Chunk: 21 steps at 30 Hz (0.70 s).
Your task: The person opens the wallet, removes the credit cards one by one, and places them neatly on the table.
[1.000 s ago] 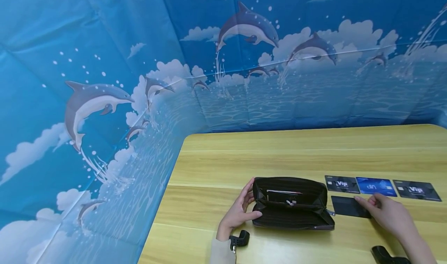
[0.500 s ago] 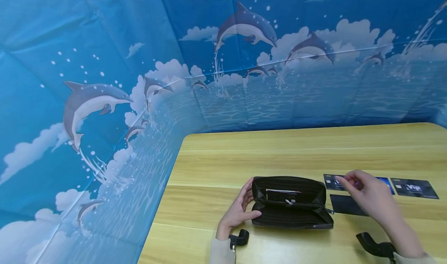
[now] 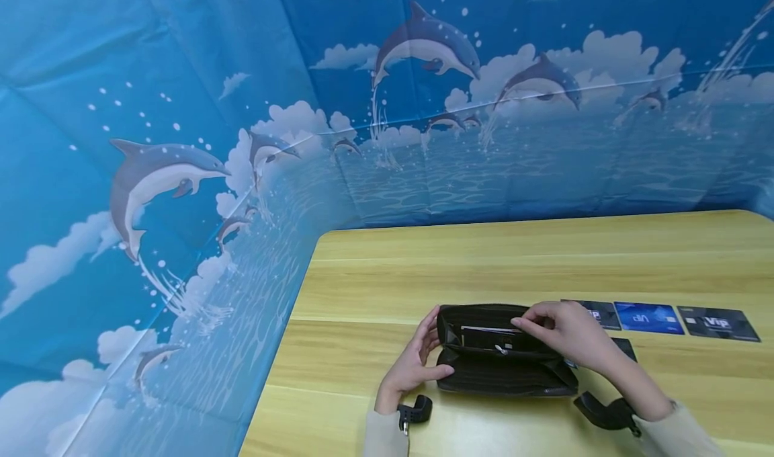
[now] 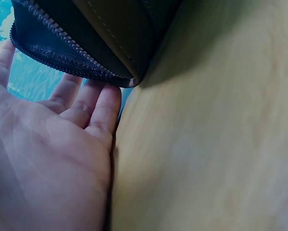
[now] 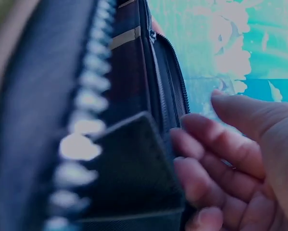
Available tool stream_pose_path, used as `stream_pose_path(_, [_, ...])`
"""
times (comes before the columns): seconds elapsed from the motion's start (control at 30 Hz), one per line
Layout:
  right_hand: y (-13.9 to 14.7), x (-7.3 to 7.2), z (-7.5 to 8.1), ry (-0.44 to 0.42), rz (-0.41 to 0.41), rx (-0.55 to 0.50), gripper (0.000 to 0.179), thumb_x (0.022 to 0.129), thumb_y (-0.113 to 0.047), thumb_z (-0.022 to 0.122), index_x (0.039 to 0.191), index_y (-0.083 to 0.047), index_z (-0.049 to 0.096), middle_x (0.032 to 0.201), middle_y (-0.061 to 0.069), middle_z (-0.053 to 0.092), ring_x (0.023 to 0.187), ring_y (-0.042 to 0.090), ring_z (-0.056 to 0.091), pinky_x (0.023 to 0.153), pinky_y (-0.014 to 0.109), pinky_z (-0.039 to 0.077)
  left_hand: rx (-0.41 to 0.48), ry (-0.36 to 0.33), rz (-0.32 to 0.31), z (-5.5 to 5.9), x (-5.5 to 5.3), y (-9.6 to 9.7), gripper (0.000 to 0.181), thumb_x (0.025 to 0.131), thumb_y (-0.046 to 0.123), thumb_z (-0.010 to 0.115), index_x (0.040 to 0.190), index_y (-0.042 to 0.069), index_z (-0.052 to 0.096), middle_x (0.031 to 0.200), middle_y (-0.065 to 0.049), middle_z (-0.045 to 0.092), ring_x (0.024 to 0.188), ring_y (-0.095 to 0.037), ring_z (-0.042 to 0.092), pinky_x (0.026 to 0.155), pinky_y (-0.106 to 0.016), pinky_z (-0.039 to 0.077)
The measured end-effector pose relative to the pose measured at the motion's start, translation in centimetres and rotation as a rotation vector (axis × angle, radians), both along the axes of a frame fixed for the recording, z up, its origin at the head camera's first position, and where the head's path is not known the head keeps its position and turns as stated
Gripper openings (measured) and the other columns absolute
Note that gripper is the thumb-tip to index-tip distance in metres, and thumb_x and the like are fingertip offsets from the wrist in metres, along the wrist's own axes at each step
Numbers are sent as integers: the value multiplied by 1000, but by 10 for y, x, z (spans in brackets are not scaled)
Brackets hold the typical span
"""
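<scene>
A dark long zip-around wallet [image 3: 508,380] stands unzipped, its mouth facing up, with pleated sides and inner compartments. My left hand [image 3: 412,366] grips its left end, thumb on the front flap and fingers behind the back one. In the left wrist view several fingers [image 4: 105,108] meet the zip edge. My right hand [image 3: 565,333] is over the wallet's right end, fingers loosely bent, nothing seen between them. The right wrist view shows a gap between thumb [image 5: 249,113] and fingers beside the compartments. Thin card edges [image 3: 488,329] show in an inner slot, near a silver zip pull [image 3: 500,349].
Right of the wallet, a blue card [image 3: 650,318] lies between two dark Vip cards, the right one [image 3: 718,324] fully visible. A plain black card [image 3: 625,347] is mostly covered by my right hand. A dolphin-print sheet [image 3: 423,168] hangs behind the wooden table [image 3: 387,275].
My right hand has left the plain black card, passed over the row of cards and moved left to the wallet. My left hand keeps its place on the wallet.
</scene>
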State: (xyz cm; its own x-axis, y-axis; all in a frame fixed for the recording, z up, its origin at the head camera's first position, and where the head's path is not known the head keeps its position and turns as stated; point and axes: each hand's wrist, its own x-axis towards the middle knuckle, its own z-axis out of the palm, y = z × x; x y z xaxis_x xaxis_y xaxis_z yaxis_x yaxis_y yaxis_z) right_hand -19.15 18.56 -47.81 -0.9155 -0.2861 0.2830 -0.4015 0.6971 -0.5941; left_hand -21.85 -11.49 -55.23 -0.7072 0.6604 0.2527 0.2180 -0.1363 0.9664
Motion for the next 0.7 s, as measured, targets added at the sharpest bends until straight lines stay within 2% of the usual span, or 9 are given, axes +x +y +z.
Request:
stream_pose_path(0.1, [-1, -2, 1, -18, 54, 34, 15, 89, -29, 67, 77, -21, 71, 54, -17, 47, 46, 0, 34, 46, 22, 31, -3, 11, -4, 1, 0, 0, 95, 83, -1, 70, 152, 7, 4, 146, -19, 27, 132, -35, 30, 109, -47, 24])
stream_pose_path(0.3, [-1, -2, 3, -184, 124, 16, 17, 91, -27, 65, 81, -16, 74, 57, -14, 54, 44, 2, 44, 44, 23, 39, 20, 61, -29, 0, -1, -1, 97, 82, -5, 69, 151, 2, 1, 145, -23, 27, 131, -35, 31, 109, -47, 24])
stream_pose_path(0.4, [-2, -2, 3, -232, 125, 11, 13, 90, -23, 66, 84, -14, 75, 58, -12, 57, 42, 5, 49, 44, 23, 43, 20, 70, -38, 0, -1, -1, 98, 81, -5, 69, 150, 1, 0, 143, -24, 28, 130, -33, 32, 109, -47, 24])
stream_pose_path(0.5, [-5, -2, 2, -245, 118, 33, 8, 88, -19, 69, 86, -13, 74, 59, -12, 58, 41, 7, 48, 44, 24, 42, 13, 76, -40, 1, 0, -1, 99, 81, -6, 69, 150, -1, -1, 142, -26, 29, 129, -32, 33, 109, -49, 23])
stream_pose_path(0.7, [-9, -1, 1, -253, 50, 96, 7, 84, -18, 72, 88, -12, 74, 60, -12, 58, 41, 6, 48, 46, 25, 41, -4, 52, -41, 4, 1, 0, 100, 79, -10, 68, 151, 3, -1, 143, -28, 29, 130, -36, 31, 109, -50, 22])
